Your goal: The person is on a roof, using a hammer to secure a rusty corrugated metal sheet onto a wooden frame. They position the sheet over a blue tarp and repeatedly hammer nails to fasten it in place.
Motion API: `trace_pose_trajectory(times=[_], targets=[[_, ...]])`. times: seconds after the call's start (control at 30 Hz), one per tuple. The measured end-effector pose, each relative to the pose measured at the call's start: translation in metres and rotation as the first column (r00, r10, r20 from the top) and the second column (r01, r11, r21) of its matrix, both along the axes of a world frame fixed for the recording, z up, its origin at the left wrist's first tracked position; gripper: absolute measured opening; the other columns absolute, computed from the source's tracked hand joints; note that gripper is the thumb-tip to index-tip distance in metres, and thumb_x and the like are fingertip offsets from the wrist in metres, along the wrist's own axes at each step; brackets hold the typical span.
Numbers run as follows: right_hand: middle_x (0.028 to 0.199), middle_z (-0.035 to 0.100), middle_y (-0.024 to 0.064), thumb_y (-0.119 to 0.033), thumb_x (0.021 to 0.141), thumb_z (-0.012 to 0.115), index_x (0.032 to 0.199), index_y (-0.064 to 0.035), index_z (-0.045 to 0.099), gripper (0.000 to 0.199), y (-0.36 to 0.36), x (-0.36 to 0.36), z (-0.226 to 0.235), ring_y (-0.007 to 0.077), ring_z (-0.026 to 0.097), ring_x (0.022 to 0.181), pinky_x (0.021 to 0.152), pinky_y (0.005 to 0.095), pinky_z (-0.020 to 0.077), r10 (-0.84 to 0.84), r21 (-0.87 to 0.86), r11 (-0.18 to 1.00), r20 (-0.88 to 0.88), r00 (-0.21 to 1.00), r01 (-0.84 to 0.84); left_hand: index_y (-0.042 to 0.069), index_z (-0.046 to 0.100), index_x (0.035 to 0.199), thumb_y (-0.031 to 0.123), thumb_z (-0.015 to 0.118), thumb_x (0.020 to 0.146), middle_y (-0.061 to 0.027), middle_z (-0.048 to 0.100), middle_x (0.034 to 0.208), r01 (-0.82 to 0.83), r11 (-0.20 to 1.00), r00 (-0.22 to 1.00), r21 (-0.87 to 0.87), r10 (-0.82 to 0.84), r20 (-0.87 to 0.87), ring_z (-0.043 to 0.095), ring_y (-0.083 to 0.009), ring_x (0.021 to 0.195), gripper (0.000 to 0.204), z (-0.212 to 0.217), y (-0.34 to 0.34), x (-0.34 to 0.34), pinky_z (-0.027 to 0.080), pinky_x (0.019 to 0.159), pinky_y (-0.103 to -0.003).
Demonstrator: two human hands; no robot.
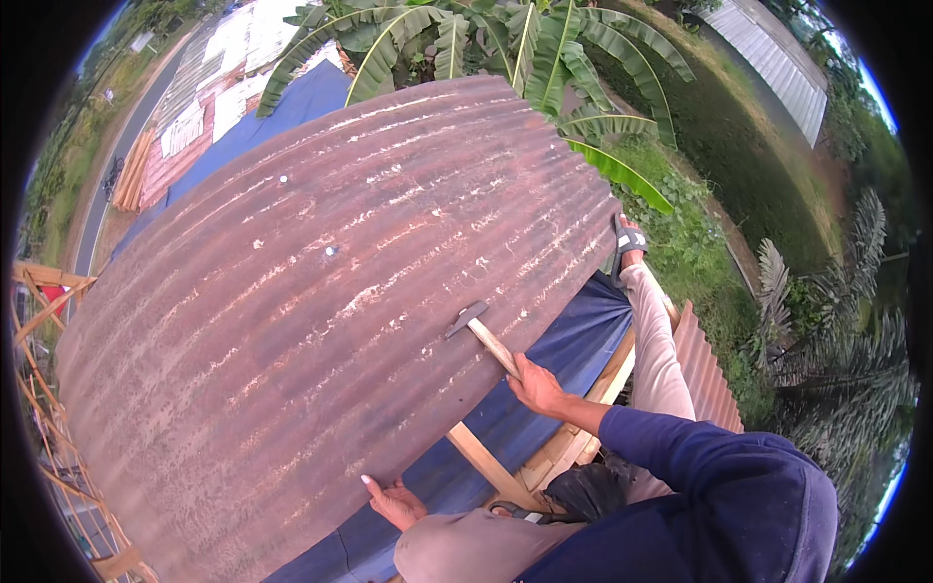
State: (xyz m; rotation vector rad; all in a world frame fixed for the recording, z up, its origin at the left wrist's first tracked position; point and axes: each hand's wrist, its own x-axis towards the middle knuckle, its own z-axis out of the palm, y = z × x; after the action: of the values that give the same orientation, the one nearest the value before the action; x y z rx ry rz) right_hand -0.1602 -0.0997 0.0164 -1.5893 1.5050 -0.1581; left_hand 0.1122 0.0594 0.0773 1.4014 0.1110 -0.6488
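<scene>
A large, rusty brown corrugated roofing sheet (pixel 321 321) slopes across the middle of the head view. My right hand (pixel 539 386) is closed round the wooden handle of a hammer (pixel 494 347). The hammer's dark metal head lies over the sheet near its right-hand lower edge. Lower down, my left hand (pixel 397 503) grips that same edge, its thumb showing on top; some of its fingers are hidden. Several small pale spots, perhaps nail heads, dot the sheet farther up.
Blue tarpaulin (pixel 573 350) and wooden beams (pixel 486 464) show below the sheet's edge. My sandalled foot (pixel 630 239) is braced by the right corner. Banana leaves (pixel 544 58) overhang the far edge. Wooden framing (pixel 44 389) stands at left, and grassy ground (pixel 680 233) drops away at right.
</scene>
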Motion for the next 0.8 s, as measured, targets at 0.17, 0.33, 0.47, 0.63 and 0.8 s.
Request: trace_pose_trajectory(times=[0.17, 0.33, 0.47, 0.63, 0.8], targets=[[0.100, 0.060, 0.0301, -0.020, 0.093, 0.054, 0.109, -0.0016, 0.039, 0.029, 0.004, -0.005, -0.006, 0.0493, 0.058, 0.096, 0.081, 0.0547, 0.0457, 0.015, -0.072, 0.997, 0.019, 1.000, -0.014, -0.005, 0.048, 0.125, 0.039, 0.066, 0.092, -0.0170, 0.056, 0.124, 0.007, 0.999, 0.998, 0.039, -0.005, -0.058, 0.057, -0.0263, 0.107, 0.058, -0.004, 0.006, 0.000, 0.049, 0.088, -0.044], [0.106, 0.059, 0.0298, -0.020, 0.093, 0.054, 0.109, -0.0010, 0.040, 0.028, -0.004, 0.002, 0.010, 0.0493, 0.058, 0.099, 0.083, 0.0541, 0.0467, 0.005, 0.080, 0.997, -0.009, 1.000, -0.004, -0.005, 0.051, 0.118, 0.038, 0.068, 0.091, -0.0178, 0.061, 0.115, -0.041, 0.993, 0.997, 0.115, 0.049, -0.063, 0.062, -0.0255, 0.097, 0.054, -0.005, 0.008, 0.003, 0.052, 0.078, -0.041], [0.106, 0.059, 0.0297, -0.019, 0.093, 0.054, 0.109, -0.0011, 0.040, 0.028, -0.003, 0.003, 0.005, 0.0490, 0.058, 0.099, 0.084, 0.0542, 0.0468, 0.006, 0.047, 0.999, -0.006, 1.000, -0.006, -0.005, 0.053, 0.116, 0.038, 0.069, 0.090, -0.0171, 0.062, 0.112, 0.021, 0.990, 0.997, 0.140, -0.010, -0.078, 0.062, -0.0240, 0.094, 0.053, -0.005, 0.009, 0.009, 0.051, 0.075, -0.040], [0.106, 0.059, 0.0292, -0.019, 0.093, 0.053, 0.111, -0.0013, 0.040, 0.029, 0.001, -0.002, 0.000, 0.0487, 0.058, 0.100, 0.084, 0.0541, 0.0467, 0.013, 0.033, 0.999, 0.026, 1.000, -0.014, -0.004, 0.052, 0.120, 0.041, 0.068, 0.090, -0.0156, 0.059, 0.117, 0.036, 0.993, 0.997, 0.114, -0.027, -0.073, 0.061, -0.0235, 0.099, 0.056, 0.001, 0.003, 0.002, 0.050, 0.077, -0.038], [0.107, 0.059, 0.0294, -0.020, 0.094, 0.053, 0.110, -0.0008, 0.039, 0.029, -0.001, -0.004, -0.003, 0.0485, 0.057, 0.101, 0.085, 0.0537, 0.0464, 0.037, -0.004, 0.999, 0.018, 0.999, -0.037, -0.003, 0.043, 0.131, 0.039, 0.066, 0.092, -0.0167, 0.050, 0.131, 0.039, 0.996, 0.998, 0.077, -0.036, -0.045, 0.053, -0.0241, 0.114, 0.062, -0.021, 0.011, -0.008, 0.047, 0.089, -0.042]])
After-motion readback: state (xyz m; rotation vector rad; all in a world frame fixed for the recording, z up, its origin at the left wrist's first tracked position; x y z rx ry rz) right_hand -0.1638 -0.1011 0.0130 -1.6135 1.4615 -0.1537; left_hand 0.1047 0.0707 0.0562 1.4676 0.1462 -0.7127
